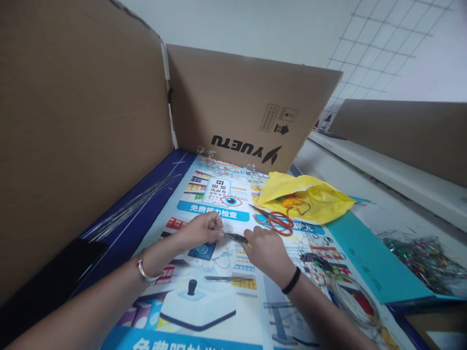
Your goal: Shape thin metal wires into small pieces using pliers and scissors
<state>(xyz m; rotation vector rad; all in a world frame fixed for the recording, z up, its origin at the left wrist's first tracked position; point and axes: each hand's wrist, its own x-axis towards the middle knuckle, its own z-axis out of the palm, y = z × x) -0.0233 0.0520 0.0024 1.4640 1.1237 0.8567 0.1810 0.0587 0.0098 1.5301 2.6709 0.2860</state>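
My right hand point(268, 250) is closed around the handles of a pair of pliers point(235, 236), whose dark jaws point left. The tips of the jaws meet the fingers of my left hand point(206, 228), which are pinched together. A fine wire point(226, 255) with loose loops hangs just below the fingers and the jaws. How the wire runs between the fingertips is too small to make out. Red-handled scissors point(279, 223) lie partly open beyond my right hand, blades toward the left.
A yellow bag point(310, 194) with its mouth open lies behind the scissors. Straight wires point(131, 209) lie at the left, and a wire coil point(355, 301) at the right. Tangled wire pieces point(423, 260) lie far right. Cardboard panels point(233, 97) stand at the back and left.
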